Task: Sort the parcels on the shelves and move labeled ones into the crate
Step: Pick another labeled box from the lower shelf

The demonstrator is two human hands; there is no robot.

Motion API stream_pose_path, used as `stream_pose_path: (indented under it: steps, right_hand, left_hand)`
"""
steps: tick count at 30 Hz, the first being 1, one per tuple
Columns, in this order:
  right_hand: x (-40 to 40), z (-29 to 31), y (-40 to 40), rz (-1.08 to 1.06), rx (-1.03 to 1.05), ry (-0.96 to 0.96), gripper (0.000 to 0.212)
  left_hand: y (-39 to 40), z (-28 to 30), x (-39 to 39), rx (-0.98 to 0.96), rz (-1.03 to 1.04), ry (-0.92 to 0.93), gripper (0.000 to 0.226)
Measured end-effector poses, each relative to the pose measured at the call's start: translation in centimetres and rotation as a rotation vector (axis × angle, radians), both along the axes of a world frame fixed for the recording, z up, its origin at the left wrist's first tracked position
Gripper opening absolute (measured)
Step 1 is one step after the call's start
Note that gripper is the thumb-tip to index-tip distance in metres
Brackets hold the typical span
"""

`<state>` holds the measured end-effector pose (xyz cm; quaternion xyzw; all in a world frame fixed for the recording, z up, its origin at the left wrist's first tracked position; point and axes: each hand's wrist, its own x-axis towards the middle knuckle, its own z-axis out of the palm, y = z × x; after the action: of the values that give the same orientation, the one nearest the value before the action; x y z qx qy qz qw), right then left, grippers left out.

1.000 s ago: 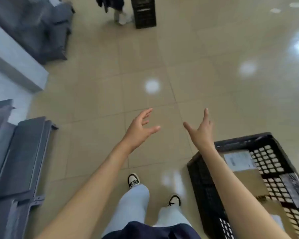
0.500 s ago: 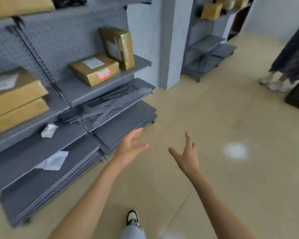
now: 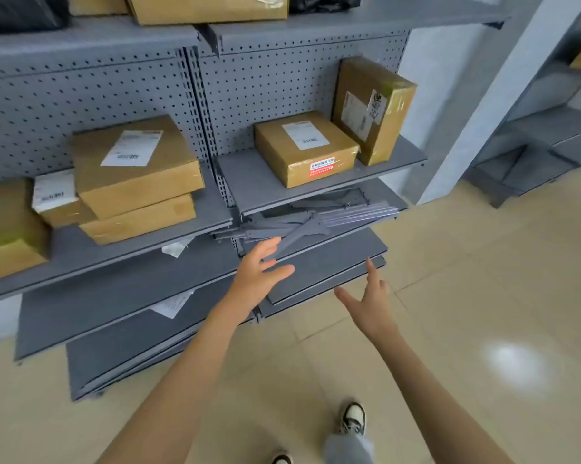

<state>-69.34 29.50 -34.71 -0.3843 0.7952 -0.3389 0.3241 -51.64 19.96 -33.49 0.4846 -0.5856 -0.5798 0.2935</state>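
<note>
Grey metal shelves (image 3: 319, 187) face me, holding brown cardboard parcels. A flat labeled box with a red sticker (image 3: 305, 147) lies on the right shelf, and a taller labeled box (image 3: 371, 108) leans upright beside it. On the left shelf a labeled box (image 3: 133, 162) is stacked on another box (image 3: 138, 219), with a small white-labeled parcel (image 3: 54, 195) to its left. My left hand (image 3: 259, 276) and my right hand (image 3: 369, 303) are both empty, fingers spread, held out below the right shelf. The crate is out of view.
Loose grey shelf brackets (image 3: 302, 222) lie piled on a lower shelf. Scraps of white paper (image 3: 173, 304) sit on the bottom shelves. More boxes (image 3: 208, 8) and a black bag sit on the top shelf. A grey pillar (image 3: 483, 105) stands right, with tiled floor beyond.
My view has swung from the floor and crate round to the shelves and closer to them. Both hands stay empty and spread, now reaching toward the right shelf.
</note>
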Motion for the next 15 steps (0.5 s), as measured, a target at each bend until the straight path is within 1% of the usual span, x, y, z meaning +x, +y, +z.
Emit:
stream_pose_path:
  steps: [4,8,10,13,15]
  right_hand:
    - [-3.6,-1.0,-5.9,0.014,0.002,0.012,0.082]
    - [-8.7,-2.5,-13.8,0.019,0.007,-0.030,0.081]
    - [-11.5,-2.9,-18.6,0.052,0.000,-0.025,0.081]
    - [-15.6,-2.3,-25.9,0.097,-0.008,-0.067,0.082]
    - [-17.9,-1.4,-30.6,0.143,-0.029,-0.035,0.083]
  left_hand:
    - [-5.1,-1.2,-3.0,0.033,0.022,-0.007,0.053]
    - [-11.7,-2.2,-6.8,0.034,0.064,-0.027,0.054]
    - [-15.3,-2.4,-9.0,0.033,0.120,-0.042,0.056]
    - [-20.3,-2.1,-12.1,0.072,0.206,-0.093,0.061]
    - [-23.2,-1.8,-13.8,0.088,0.274,-0.101,0.064]
